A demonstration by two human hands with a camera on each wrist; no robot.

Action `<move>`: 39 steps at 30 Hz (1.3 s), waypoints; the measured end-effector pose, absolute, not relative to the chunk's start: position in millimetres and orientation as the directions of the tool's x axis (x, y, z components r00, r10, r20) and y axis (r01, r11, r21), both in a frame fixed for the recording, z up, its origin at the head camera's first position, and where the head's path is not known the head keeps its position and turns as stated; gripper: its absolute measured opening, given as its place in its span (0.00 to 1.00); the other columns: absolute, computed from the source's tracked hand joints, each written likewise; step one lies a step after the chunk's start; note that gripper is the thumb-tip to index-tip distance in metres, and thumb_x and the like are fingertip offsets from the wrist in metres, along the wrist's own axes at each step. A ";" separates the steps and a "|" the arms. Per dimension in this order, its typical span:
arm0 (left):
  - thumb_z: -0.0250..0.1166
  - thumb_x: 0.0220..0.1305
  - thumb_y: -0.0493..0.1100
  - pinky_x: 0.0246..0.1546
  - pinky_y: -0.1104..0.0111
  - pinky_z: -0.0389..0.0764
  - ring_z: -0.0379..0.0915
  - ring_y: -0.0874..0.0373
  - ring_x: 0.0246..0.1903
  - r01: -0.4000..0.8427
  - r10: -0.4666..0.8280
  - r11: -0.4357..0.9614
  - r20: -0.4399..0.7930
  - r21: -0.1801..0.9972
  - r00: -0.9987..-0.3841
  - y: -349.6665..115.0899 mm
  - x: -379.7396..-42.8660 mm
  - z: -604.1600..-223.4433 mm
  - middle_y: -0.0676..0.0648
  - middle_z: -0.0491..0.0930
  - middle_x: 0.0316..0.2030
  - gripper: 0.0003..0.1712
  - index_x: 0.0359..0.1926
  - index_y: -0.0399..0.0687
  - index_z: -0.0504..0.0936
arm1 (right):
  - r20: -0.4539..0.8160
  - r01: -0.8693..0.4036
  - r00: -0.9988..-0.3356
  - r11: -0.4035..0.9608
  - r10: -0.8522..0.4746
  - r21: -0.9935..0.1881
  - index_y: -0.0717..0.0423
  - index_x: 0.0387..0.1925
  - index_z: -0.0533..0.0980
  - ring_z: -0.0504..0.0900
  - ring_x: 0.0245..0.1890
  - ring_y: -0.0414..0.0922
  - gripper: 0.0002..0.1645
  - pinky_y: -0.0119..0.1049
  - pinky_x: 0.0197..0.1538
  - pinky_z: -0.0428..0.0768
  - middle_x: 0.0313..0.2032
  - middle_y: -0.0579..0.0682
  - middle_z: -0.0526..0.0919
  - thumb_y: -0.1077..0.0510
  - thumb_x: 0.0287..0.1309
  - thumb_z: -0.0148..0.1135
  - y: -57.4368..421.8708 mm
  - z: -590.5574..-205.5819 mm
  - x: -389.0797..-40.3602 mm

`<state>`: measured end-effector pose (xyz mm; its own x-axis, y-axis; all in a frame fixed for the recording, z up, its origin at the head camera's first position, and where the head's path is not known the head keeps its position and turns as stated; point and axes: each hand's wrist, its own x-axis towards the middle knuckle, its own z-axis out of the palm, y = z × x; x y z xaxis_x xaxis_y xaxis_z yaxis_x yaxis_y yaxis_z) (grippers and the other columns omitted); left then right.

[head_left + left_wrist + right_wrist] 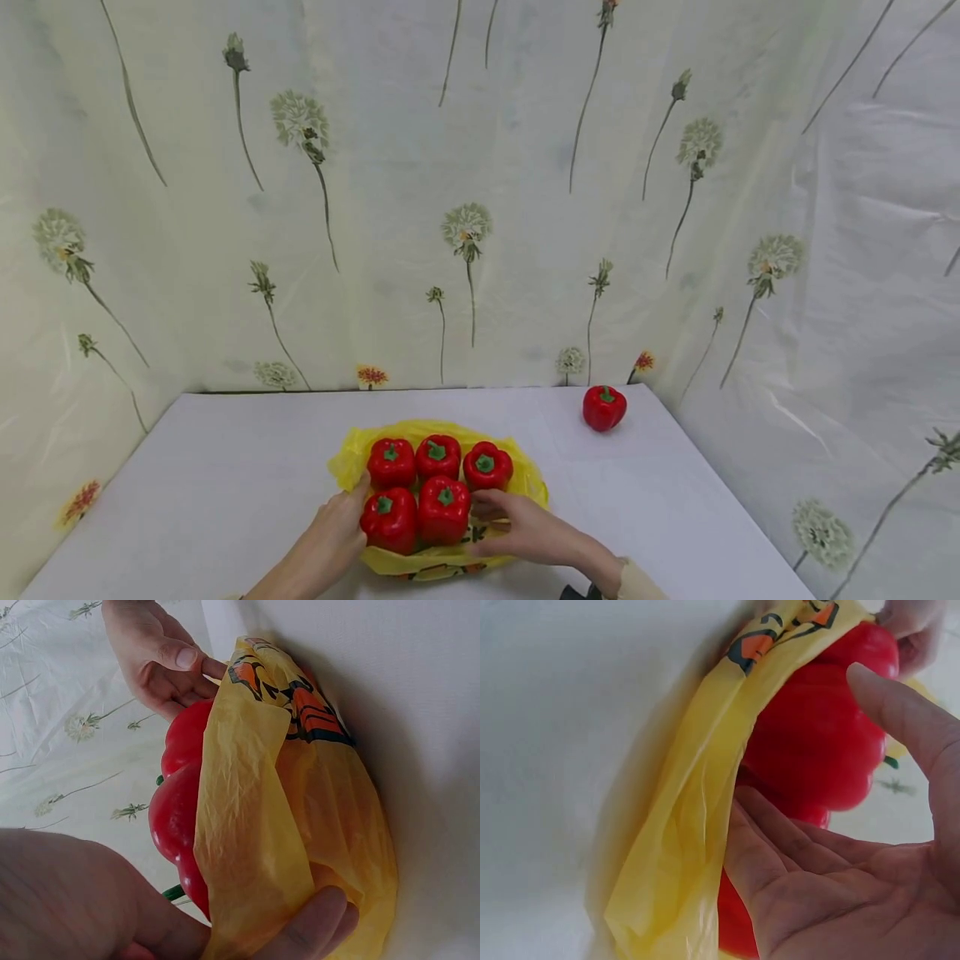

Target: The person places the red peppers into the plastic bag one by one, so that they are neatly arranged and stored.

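Several red bell peppers [444, 510] with green stems stand close together in a yellow plastic bag [438, 569], which lies spread around them. At the bag's left side my left hand [339, 527] holds its edge. Fingers [319, 922] lie against the outside of the bag in the left wrist view, and the rest of that hand is partly cut off. My right hand [525, 527] reaches in from the right, its fingers beside the front middle pepper and inside the bag. In the right wrist view its thumb [896, 712] stands straight, apart from the fingers.
One more red bell pepper [604, 408] sits alone at the back right of the white table [247, 467]. Curtains [390, 208] with dandelion prints hang behind and along both sides. A small dark object [581, 592] shows beside the right wrist.
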<state>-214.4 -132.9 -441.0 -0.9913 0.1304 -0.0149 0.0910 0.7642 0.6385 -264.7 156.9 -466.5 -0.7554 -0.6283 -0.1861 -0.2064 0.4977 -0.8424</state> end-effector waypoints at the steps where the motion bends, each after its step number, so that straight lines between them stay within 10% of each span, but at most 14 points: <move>1: 0.52 0.47 0.20 0.26 0.65 0.73 0.66 0.51 0.29 0.090 0.129 0.766 -0.016 0.636 -0.991 -132.8 -214.5 -441.0 0.29 0.77 0.48 0.38 0.64 0.20 0.61 | -0.186 -0.205 -0.754 0.494 -0.631 -0.845 0.54 0.65 0.67 0.77 0.57 0.50 0.37 0.46 0.57 0.78 0.57 0.51 0.79 0.51 0.56 0.67 158.3 -465.8 -264.6; 14: 0.53 0.48 0.20 0.37 0.58 0.81 0.68 0.49 0.33 0.080 0.125 0.773 -0.028 0.630 -0.992 -132.8 -215.8 -441.6 0.27 0.75 0.52 0.37 0.64 0.20 0.62 | -0.141 -0.256 -0.754 0.484 -0.642 -0.837 0.55 0.62 0.71 0.77 0.57 0.53 0.33 0.48 0.56 0.78 0.57 0.54 0.79 0.50 0.57 0.67 176.6 -447.8 -263.0; 33: 0.54 0.51 0.21 0.19 0.70 0.70 0.65 0.52 0.26 0.018 0.110 0.754 -0.099 0.656 -0.989 -131.9 -215.6 -441.2 0.32 0.77 0.45 0.38 0.67 0.22 0.59 | -0.049 -0.272 -0.834 0.488 -0.549 -0.829 0.61 0.61 0.69 0.75 0.59 0.59 0.37 0.51 0.59 0.76 0.57 0.60 0.77 0.45 0.55 0.67 209.9 -421.4 -266.6; 39: 0.53 0.49 0.21 0.29 0.64 0.77 0.67 0.50 0.31 0.042 0.116 0.768 -0.074 0.639 -0.990 -132.7 -216.4 -441.7 0.29 0.76 0.49 0.38 0.66 0.22 0.60 | -0.016 -0.263 -0.873 0.499 -0.487 -0.826 0.59 0.64 0.66 0.73 0.61 0.60 0.43 0.48 0.58 0.76 0.59 0.62 0.75 0.44 0.53 0.69 218.2 -410.4 -268.1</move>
<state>-216.4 -132.7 -441.7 -0.9905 0.1161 -0.0740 0.0422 0.7678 0.6393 -268.1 218.2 -410.4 -0.8734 -0.4867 -0.0160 -0.2629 0.4990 -0.8257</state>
